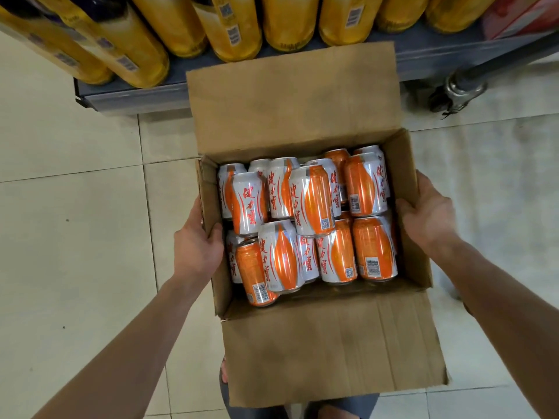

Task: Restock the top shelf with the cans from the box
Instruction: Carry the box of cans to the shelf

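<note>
Left hand (196, 246): grips the left wall of the cardboard box (332, 343), thumb hooked over the rim, fingers hidden outside. Right hand (429, 213): grips the right wall, thumb at the rim. Hands well apart, the box between them. Box: both long flaps open, one toward the shelf, one toward the person. Cans (314, 201): orange and silver with red lettering, lying on their sides in two rough rows inside the box (some stacked over others). Grey shelf (136, 95): low, beyond the box, bearing yellow bottles (145, 46). Tiled floor (75, 237) beneath; caster (456, 92) at upper right.
</note>
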A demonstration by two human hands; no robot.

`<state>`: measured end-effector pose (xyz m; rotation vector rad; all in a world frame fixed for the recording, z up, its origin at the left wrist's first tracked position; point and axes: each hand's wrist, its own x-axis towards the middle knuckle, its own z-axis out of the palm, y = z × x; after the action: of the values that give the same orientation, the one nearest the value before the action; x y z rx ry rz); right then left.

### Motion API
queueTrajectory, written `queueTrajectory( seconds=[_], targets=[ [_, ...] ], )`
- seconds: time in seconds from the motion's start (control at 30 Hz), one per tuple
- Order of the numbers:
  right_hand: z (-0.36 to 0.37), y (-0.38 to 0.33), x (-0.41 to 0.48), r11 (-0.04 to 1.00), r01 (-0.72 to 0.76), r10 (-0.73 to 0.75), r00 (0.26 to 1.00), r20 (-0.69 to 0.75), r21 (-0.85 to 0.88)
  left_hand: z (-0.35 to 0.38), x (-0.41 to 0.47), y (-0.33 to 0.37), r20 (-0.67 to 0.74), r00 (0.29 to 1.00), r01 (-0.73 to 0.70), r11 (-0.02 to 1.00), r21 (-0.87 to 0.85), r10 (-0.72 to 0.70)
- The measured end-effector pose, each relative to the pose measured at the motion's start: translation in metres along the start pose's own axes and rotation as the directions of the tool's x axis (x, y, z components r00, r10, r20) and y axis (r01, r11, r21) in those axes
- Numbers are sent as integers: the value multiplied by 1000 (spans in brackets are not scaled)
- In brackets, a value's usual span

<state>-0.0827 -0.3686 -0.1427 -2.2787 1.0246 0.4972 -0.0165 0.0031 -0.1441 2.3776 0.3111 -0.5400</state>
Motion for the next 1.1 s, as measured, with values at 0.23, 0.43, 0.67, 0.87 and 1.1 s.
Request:
queueTrajectory(
  seconds=[0.23,0.43,0.67,0.87,1.1],
  targets=[
    [-5,10,-20,999,19,-18,1000,-9,40,-10,-16,7,26,1000,-8,998,67,6],
    [-33,9,-55,999,30,-29,999,-33,38,-37,-49,20,1,1000,25,998,53,-25],
    [-99,-28,-125,997,52,-51,998,-29,51,-106,-111,52,-10,1000,12,999,30,-11],
    [-168,-61,-196,994,104,-103,994,-45,22,-190,-178,103,-58,998,8,999,45,-5],
    [-255,-109,-301,988,152,-151,988,-44,35,-301,-270,150,-88,996,-12,998,55,17]
  ],
)
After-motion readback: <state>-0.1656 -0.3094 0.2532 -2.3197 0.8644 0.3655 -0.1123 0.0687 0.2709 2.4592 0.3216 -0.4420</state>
